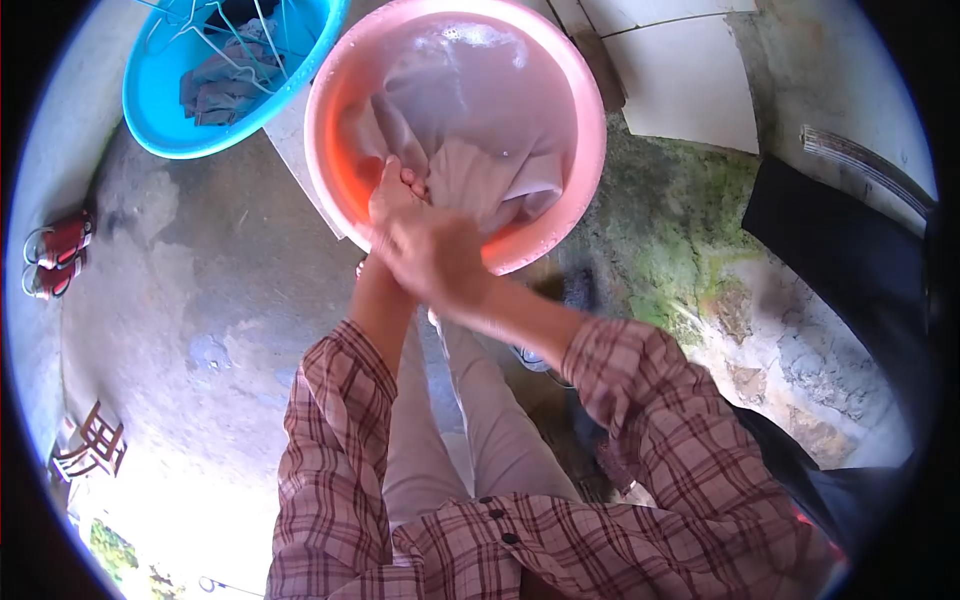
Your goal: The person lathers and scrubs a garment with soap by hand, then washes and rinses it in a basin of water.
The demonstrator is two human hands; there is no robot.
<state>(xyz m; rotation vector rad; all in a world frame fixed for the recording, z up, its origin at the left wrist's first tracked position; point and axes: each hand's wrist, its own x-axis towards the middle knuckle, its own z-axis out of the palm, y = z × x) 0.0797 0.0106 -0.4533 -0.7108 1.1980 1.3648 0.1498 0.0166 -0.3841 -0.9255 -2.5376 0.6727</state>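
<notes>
My left hand is over the near left rim of a pink basin, its fingertips curled in. Whether anything is inside those fingers is hidden. Across the left hand and wrist lies my right hand, smeared by motion, so its fingers cannot be made out. Just beyond the hands, a pale greyish-pink cloth is bunched in the basin, partly under cloudy water with some suds near the far side.
A blue basin at the upper left holds dark clothes and wire hangers. Red shoes stand by the left wall, with a small wooden chair nearer. Mossy concrete and a dark panel are at right.
</notes>
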